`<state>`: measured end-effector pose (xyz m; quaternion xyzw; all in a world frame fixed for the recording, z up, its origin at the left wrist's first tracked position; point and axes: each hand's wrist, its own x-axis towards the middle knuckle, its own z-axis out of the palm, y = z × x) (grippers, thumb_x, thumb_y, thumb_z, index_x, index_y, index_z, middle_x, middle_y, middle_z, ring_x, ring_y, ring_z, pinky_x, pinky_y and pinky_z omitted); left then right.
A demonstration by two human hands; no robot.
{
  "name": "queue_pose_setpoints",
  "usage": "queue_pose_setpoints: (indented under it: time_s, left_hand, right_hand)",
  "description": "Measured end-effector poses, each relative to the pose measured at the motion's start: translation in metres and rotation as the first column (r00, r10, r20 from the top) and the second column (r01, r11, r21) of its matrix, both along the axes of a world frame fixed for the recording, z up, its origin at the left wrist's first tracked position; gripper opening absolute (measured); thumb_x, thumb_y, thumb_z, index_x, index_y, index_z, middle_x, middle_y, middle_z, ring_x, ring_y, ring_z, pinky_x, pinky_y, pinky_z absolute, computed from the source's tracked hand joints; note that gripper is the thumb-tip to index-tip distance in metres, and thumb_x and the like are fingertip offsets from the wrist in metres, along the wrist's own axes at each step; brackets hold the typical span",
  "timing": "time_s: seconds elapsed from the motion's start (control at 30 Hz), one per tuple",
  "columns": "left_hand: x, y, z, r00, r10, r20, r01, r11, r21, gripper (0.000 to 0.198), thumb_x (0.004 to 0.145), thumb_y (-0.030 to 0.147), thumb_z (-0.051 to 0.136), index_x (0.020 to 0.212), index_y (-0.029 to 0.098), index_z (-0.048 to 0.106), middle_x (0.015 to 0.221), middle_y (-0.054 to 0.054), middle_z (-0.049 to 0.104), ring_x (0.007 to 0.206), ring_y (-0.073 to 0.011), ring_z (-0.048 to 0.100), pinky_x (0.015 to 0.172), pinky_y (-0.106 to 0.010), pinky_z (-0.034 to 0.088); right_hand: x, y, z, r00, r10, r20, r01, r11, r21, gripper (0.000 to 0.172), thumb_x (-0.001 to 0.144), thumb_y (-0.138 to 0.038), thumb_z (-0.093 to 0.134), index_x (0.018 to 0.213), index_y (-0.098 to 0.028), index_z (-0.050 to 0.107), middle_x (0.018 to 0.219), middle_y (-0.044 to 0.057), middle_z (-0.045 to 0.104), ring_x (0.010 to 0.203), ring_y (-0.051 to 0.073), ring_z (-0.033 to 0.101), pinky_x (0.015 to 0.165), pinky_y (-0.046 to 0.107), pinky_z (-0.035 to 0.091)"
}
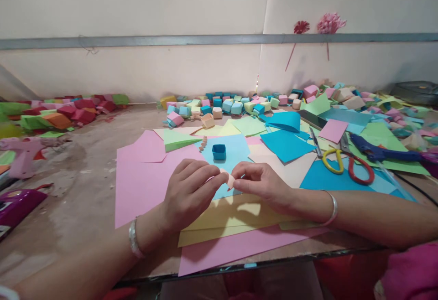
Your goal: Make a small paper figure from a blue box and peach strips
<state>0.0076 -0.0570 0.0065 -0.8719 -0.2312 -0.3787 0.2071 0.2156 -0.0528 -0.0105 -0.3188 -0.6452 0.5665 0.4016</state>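
Observation:
Between my fingertips is a small peach piece of paper (230, 181), partly covered by the fingers. My left hand (193, 190) pinches it from the left, and my right hand (262, 183) grips its right side with thumb and forefinger. Just beyond the hands a small dark blue open paper box (219, 152) stands on a light blue sheet (237, 147). To its left lies a little curled brown strip (203, 143). Yellow paper (219, 215) and pink paper (143, 177) spread out beneath and beside my hands.
Small coloured paper boxes (236, 107) line the wall, with red and green ones (77, 111) at left. Scissors with yellow and red handles (361, 170) and a blue glue gun (379, 151) lie right. A pink glue gun (25, 152) is left. The table edge (273, 260) runs close in front.

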Motion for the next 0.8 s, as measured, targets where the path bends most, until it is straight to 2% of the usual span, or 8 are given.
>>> queue_pose_setpoints:
  time_s: [0.23,0.4,0.6,0.8]
  left_hand:
    - [0.000,-0.001,0.000,1.000,-0.028,0.008,0.028,0.998,-0.051,0.020,0.085,0.008,0.062,0.100,0.020,0.067,0.085,-0.003,0.073,0.077,-0.0165,0.064,0.071,-0.032,0.046]
    - [0.005,-0.003,-0.004,0.988,0.000,0.153,0.031,0.979,-0.200,0.013,0.083,0.011,0.068,0.092,0.020,0.069,0.084,-0.003,0.072,0.076,-0.0148,0.064,0.070,-0.029,0.051]
    - [0.008,-0.005,-0.006,0.985,0.009,0.174,0.036,0.966,-0.256,0.011,0.082,0.012,0.069,0.090,0.019,0.071,0.082,-0.004,0.071,0.074,-0.0144,0.065,0.067,-0.027,0.054]
    - [0.007,-0.003,-0.010,0.982,0.012,0.188,0.045,0.954,-0.298,0.010,0.083,0.012,0.068,0.089,0.019,0.071,0.082,-0.004,0.072,0.073,-0.0137,0.066,0.066,-0.025,0.055]
  right_hand:
    - [-0.001,0.002,-0.002,1.000,-0.020,-0.024,0.018,0.998,-0.057,0.017,0.077,-0.036,0.072,0.077,-0.020,0.075,0.086,0.002,0.066,0.079,0.014,0.058,0.067,0.026,0.047]
    - [-0.003,0.002,-0.004,0.996,-0.084,0.005,0.084,0.996,-0.004,0.014,0.076,-0.035,0.073,0.078,-0.021,0.077,0.083,0.002,0.064,0.075,0.013,0.057,0.063,0.026,0.045]
    - [-0.003,0.001,-0.001,0.983,-0.167,0.081,0.159,0.983,0.097,0.012,0.074,-0.033,0.073,0.072,-0.021,0.075,0.078,0.002,0.066,0.067,0.011,0.054,0.057,0.025,0.041]
    - [-0.006,-0.001,-0.001,0.985,-0.143,0.100,0.147,0.989,-0.035,0.017,0.075,-0.034,0.070,0.073,-0.017,0.071,0.069,0.000,0.067,0.060,0.010,0.052,0.054,0.024,0.040]
